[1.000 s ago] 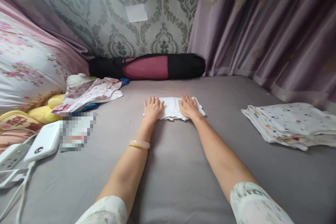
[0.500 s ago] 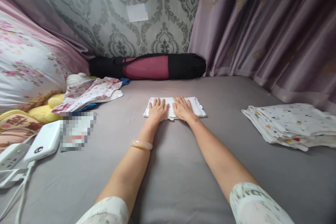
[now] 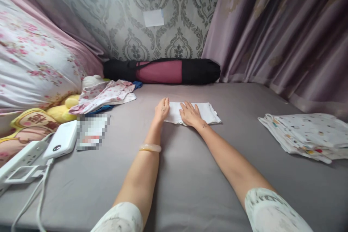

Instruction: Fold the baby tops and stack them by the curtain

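— What was in the room, from the biggest thing?

— A grey bed sheet (image 3: 190, 181) filled the lower frame, a purple curtain (image 3: 285, 32) the upper right, a floral pillow (image 3: 35, 61) the upper left. A black-and-red roll bag (image 3: 163, 71) lay at the wall. A stack of printed cloths (image 3: 307, 134) sat at the right edge.

— And the hands?

— In the centre lay a small folded white cloth (image 3: 206, 111). The right hand (image 3: 189, 114) pressed flat on it, fingers spread, gripping nothing. The left hand (image 3: 162, 108) stood on its edge at the cloth's left end, fingers together; whether it pinched the cloth, I could not tell.

— Which step?

— I think the fold was in hand. The next move would need the left end turned over evenly.
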Demonstrator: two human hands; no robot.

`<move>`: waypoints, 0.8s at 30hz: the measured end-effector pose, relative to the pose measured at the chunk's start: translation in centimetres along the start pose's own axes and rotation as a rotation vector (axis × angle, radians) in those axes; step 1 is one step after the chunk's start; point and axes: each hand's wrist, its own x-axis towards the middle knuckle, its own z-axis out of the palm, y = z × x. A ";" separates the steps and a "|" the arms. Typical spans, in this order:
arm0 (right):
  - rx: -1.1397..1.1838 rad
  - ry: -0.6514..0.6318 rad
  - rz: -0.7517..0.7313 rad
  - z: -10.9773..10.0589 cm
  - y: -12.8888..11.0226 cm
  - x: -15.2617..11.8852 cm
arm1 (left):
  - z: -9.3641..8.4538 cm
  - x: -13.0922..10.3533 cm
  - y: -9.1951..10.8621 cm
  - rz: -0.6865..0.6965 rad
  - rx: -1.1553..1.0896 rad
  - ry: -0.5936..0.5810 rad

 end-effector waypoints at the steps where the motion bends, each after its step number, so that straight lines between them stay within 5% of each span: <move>1: -0.009 -0.001 0.002 0.1 0.0 0.0 | -0.1 0.1 -0.3 -0.014 -0.027 0.009; 8: -0.036 -0.018 0.020 -0.2 -0.2 0.1 | 0.2 0.7 -1.3 -0.106 -0.192 0.059; 14: -0.024 0.025 0.046 -0.9 -2.9 1.1 | 0.6 1.2 -2.6 -0.202 -0.392 0.148; 24: -0.010 0.001 0.080 1.1 -4.3 1.6 | 0.8 2.0 -3.8 -0.336 -0.550 0.191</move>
